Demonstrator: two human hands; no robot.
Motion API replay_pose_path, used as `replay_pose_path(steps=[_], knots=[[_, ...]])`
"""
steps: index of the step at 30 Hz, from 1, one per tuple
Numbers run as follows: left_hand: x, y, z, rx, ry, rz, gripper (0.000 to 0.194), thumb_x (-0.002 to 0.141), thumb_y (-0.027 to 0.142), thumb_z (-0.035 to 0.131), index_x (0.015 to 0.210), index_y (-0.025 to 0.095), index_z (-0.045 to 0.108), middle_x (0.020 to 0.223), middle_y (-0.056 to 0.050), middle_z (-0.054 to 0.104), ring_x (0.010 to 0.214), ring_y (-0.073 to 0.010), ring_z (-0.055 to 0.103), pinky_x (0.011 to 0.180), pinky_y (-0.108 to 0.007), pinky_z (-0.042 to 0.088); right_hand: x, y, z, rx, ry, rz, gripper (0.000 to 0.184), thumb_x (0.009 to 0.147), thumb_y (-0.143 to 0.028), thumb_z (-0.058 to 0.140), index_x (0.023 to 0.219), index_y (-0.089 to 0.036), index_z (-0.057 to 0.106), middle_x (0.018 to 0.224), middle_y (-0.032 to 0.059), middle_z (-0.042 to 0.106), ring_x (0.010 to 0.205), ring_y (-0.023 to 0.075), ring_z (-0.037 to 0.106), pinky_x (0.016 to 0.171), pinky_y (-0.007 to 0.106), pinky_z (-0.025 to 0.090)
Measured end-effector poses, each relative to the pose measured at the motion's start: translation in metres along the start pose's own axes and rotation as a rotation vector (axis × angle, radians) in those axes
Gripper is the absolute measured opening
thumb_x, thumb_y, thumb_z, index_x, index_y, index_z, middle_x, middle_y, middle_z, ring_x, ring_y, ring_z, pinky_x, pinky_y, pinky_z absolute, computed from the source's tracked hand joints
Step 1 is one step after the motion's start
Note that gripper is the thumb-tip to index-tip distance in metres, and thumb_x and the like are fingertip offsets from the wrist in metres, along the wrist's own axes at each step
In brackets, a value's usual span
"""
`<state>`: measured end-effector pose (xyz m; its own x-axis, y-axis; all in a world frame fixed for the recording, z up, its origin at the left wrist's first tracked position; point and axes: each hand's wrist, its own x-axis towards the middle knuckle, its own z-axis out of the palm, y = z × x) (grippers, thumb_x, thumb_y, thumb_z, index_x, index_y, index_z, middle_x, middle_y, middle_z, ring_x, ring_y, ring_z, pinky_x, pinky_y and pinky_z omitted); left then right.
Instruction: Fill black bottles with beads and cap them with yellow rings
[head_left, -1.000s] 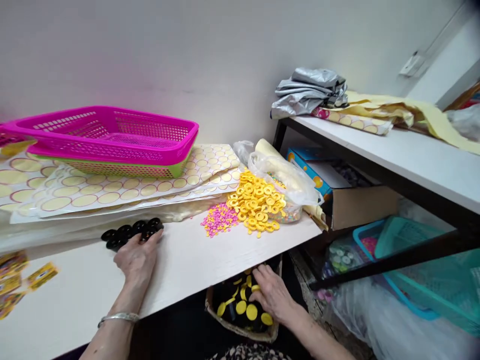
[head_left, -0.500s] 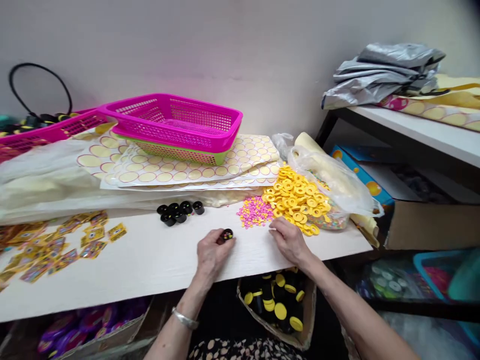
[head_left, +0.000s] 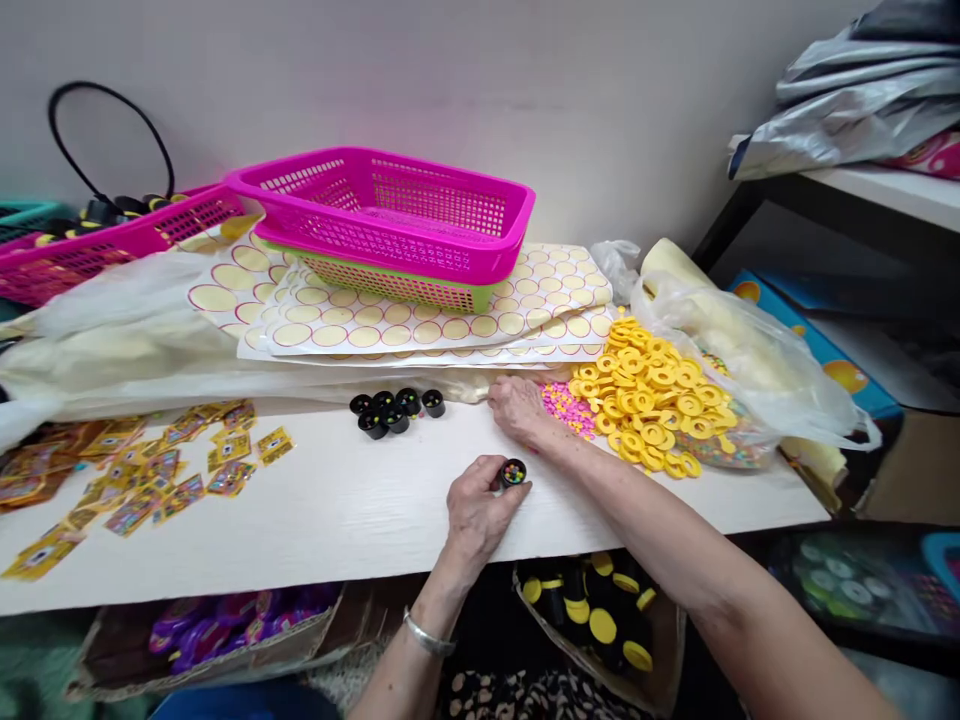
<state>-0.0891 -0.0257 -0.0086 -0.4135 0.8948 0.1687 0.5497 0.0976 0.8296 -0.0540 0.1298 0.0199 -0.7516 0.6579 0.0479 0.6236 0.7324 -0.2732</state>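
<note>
My left hand (head_left: 480, 505) is closed round a small black cup (head_left: 513, 473), its mouth facing up with small coloured beads or candies inside. Beyond it, my right hand (head_left: 519, 412) rests low over the white table, at the left edge of a pile of tiny pink and yellow pieces (head_left: 568, 408). Its fingers curl downward, and their tips are hidden. Several more black cups (head_left: 395, 418) stand in a cluster to the left, some with coloured bits inside. A heap of yellow plastic rings (head_left: 652, 395) lies right of the pink pieces.
Stacked pink and green baskets (head_left: 420, 250) sit on sticker sheets (head_left: 375, 325) at the back. Shiny yellow packets (head_left: 157, 470) are spread at left. A clear plastic bag (head_left: 757, 360) slumps at right. Below the table edge, a box (head_left: 596, 690) holds black, yellow-lidded containers.
My right hand has moved from the right side of the pink pieces to their left edge. My left hand still holds the black cup. The camera view has shifted.
</note>
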Motion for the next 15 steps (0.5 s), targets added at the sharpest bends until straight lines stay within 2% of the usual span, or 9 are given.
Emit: replay_pose_path(steps=[5, 7, 11, 15], knots=[[0.001, 0.0, 0.001, 0.0, -0.013, 0.013, 0.013, 0.068, 0.025, 0.066, 0.079, 0.019, 0.061, 0.075, 0.002, 0.057, 0.064, -0.0096, 0.049, 0.062, -0.022, 0.04, -0.014, 0.003, -0.009, 0.03, -0.016, -0.021, 0.022, 0.082, -0.016, 0.041, 0.088, -0.016, 0.061, 0.092, 0.0081, 0.061, 0.086, 0.0195, 0.054, 0.069, 0.028, 0.035], [0.001, 0.0, 0.0, 0.002, -0.018, 0.008, 0.012, 0.068, 0.024, 0.066, 0.079, 0.02, 0.061, 0.074, 0.003, 0.057, 0.065, -0.0097, 0.049, 0.063, -0.022, 0.04, -0.031, 0.007, -0.016, 0.166, 0.024, -0.035, 0.018, 0.082, -0.017, 0.042, 0.083, -0.017, 0.06, 0.084, 0.0048, 0.06, 0.079, 0.0166, 0.053, 0.066, 0.026, 0.035], [0.003, -0.002, 0.001, -0.023, -0.008, -0.022, 0.015, 0.066, 0.02, 0.066, 0.08, 0.021, 0.062, 0.075, 0.003, 0.058, 0.065, -0.0099, 0.051, 0.063, -0.022, 0.041, -0.074, 0.011, -0.024, 0.589, 0.146, -0.051, 0.012, 0.078, -0.015, 0.046, 0.068, -0.018, 0.053, 0.07, -0.0002, 0.052, 0.067, 0.0124, 0.049, 0.062, 0.024, 0.036], [0.001, -0.001, 0.004, -0.06, -0.027, -0.013, 0.018, 0.065, 0.019, 0.067, 0.082, 0.021, 0.063, 0.076, 0.002, 0.059, 0.069, -0.0116, 0.052, 0.065, -0.023, 0.042, -0.102, 0.01, -0.026, 0.795, 0.173, 0.006, 0.01, 0.077, -0.014, 0.047, 0.068, -0.018, 0.052, 0.068, -0.001, 0.05, 0.066, 0.0118, 0.047, 0.063, 0.024, 0.037]])
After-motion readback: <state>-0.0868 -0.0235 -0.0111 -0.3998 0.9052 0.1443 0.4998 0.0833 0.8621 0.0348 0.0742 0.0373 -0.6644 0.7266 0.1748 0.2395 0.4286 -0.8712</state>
